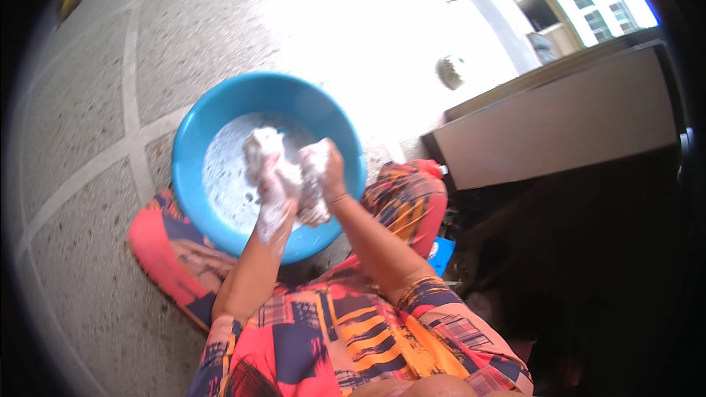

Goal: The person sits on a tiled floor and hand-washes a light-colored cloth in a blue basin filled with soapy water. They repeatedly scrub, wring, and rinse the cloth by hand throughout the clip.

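A round blue plastic basin [193,121] stands before me between my bent legs, with foamy, whitish water [229,176] inside. Foam coats my left hand [273,182] and its wrist. It grips a wet, soapy whitish cloth [265,140] over the water. My right hand [334,171], close beside it near the basin's right wall, is closed around another bunched part of soapy cloth [313,212]. Whether both bunches belong to one piece is hard to tell. Suds and blur hide most fingers.
Right of my knee is a red bottle [427,167] with a white cap; a blue packet [441,256] lies nearer me. A long grey-brown panel [557,116] borders the right side. Speckled floor [187,38] with pale lines extends left. A blurred round object [451,71] sits in bright light ahead.
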